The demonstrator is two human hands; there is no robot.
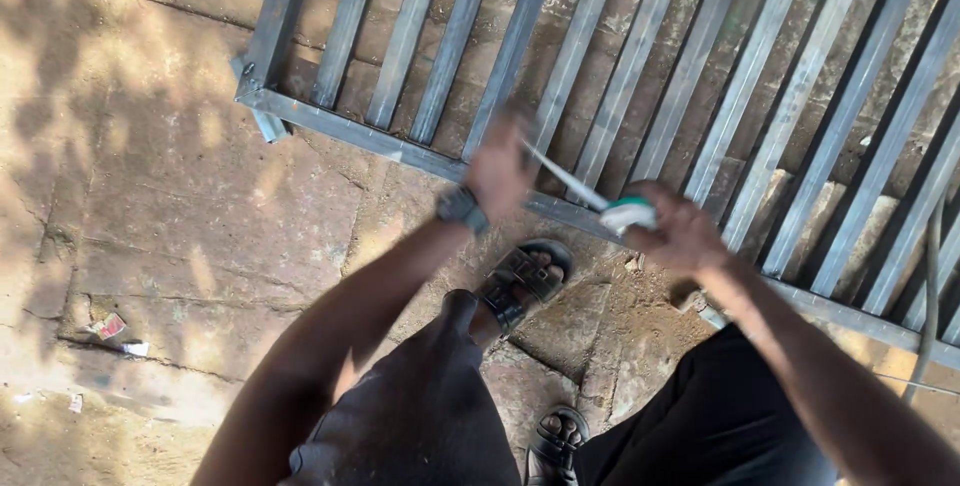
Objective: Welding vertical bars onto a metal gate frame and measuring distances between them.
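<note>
1. A tape measure [628, 214] with a white and green case is gripped in the right hand [680, 231], right of the frame's centre, the fingers clenched around it.
2. Its pale blade [562, 176] is drawn out up and to the left, and its end is pinched by the left hand [497, 168], which is blurred.
3. A dark wristwatch [461, 209] is worn on the left wrist.
4. A grey metal gate frame [330, 124] of parallel bars is laid flat on the stone floor [180, 216] across the upper frame, and the blade is held above its lower rail.
5. A sandalled foot [522, 284] is seen just below the hands, another at the bottom edge.
6. Paper scraps [110, 327] are seen at the lower left.
</note>
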